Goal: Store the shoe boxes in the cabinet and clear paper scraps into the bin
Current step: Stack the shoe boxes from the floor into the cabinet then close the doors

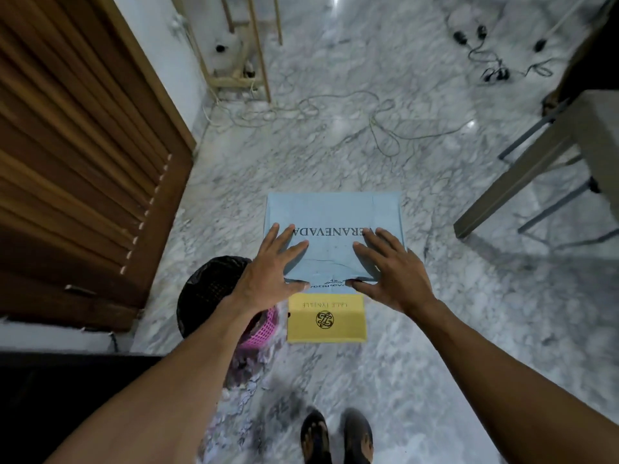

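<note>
Your left hand (268, 267) and right hand (390, 271) are spread flat over the blue shoe box (335, 212), on the floor just beyond the yellow box (326, 324). Grip both sides evenly, lift it level, then swing left to the cabinet (83, 162).

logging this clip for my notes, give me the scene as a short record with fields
blue shoe box: lid up, its near end overlaps the yellow box in view
left hand: fingers spread flat on the lid, thumb at near edge
right hand: same, mirrored
bin: black liner, left of the boxes
paper scraps: on floor beside bin
cabinet: slatted wooden door, far left
cables: loose on the marble floor beyond the boxes
</note>
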